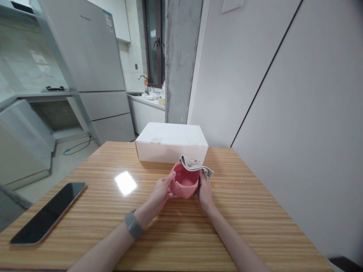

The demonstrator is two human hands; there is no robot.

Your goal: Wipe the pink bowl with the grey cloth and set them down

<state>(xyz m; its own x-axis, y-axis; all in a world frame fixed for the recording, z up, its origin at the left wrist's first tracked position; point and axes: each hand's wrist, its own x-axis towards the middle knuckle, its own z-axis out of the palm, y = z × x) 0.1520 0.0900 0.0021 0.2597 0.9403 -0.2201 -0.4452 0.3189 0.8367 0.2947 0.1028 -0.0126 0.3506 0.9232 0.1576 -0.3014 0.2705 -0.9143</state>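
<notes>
A pink faceted cup point(185, 184) sits just above the wooden table point(176, 226), held between both hands. My left hand point(162, 192) wraps its left side, thumb on the rim. My right hand point(204, 190) presses a folded grey cloth point(195, 166) against the cup's right rim and outer wall; the cloth drapes over the far edge. A grey band point(133, 224) circles my left wrist.
A closed white cardboard box point(171, 142) lies right behind the cup. A dark phone point(49, 212) rests face up near the table's left edge. A white wall stands close on the right; a fridge and kitchen counter are beyond the table.
</notes>
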